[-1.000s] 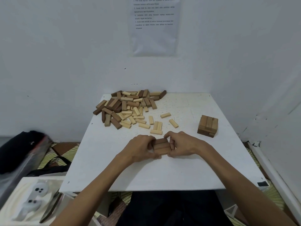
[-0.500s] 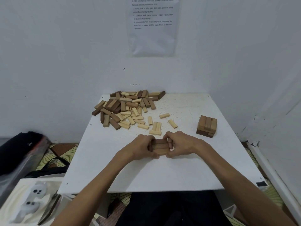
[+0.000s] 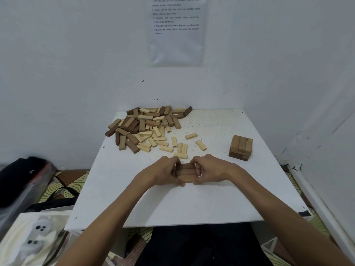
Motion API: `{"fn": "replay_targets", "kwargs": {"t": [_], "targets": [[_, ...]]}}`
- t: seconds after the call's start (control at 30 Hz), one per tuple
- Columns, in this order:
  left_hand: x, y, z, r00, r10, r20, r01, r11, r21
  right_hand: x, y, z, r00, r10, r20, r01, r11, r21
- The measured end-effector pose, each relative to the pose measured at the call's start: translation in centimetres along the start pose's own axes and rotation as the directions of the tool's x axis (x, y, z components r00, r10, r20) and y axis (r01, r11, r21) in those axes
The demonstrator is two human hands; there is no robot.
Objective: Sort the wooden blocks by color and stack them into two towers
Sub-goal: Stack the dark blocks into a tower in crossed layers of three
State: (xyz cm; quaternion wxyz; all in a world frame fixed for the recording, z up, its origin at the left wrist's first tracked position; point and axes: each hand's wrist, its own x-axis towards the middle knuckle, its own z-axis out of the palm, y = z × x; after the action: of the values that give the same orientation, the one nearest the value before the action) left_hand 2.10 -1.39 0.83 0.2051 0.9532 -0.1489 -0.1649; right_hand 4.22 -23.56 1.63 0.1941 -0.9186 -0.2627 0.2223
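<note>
Left hand (image 3: 163, 171), right hand (image 3: 209, 168) around brown blocks (image 3: 185, 172)

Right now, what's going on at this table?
A person holds three brown blocks together, side by side on the table. The left hand grips one end and the right hand the other. A low brown stack stands at the right. The mixed pile lies at the far left, with loose light blocks spilling toward the hands. No light tower is visible yet.
</note>
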Motion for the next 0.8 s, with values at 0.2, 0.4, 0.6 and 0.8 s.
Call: {"fn": "replay_targets", "kwargs": {"t": [0.2, 0.4, 0.6, 0.8], "targets": [[-0.1, 0.1, 0.3, 1.0, 0.014, -0.026, -0.013, 1.0, 0.015, 0.2, -0.1, 0.0, 1.0, 0.027, 0.006, -0.027, 1.0, -0.014], [0.2, 0.2, -1.2, 0.991, 0.091, -0.099, -0.081, 0.991, 0.103, -0.2, -0.4, -0.6, 0.997, 0.013, -0.081, -0.02, 0.996, -0.085], [2.6, 1.1, -3.7, 0.96, 0.238, -0.146, -0.189, 0.939, 0.286, -0.8, 0.1, -4.2, 0.989, 0.047, -0.142, -0.066, 0.988, -0.138], [6.5, 4.5, -6.4, 0.934, 0.337, -0.119, -0.278, 0.894, 0.352, -2.4, 1.8, -8.1, 0.969, 0.114, -0.22, -0.15, 0.977, -0.151]]}}
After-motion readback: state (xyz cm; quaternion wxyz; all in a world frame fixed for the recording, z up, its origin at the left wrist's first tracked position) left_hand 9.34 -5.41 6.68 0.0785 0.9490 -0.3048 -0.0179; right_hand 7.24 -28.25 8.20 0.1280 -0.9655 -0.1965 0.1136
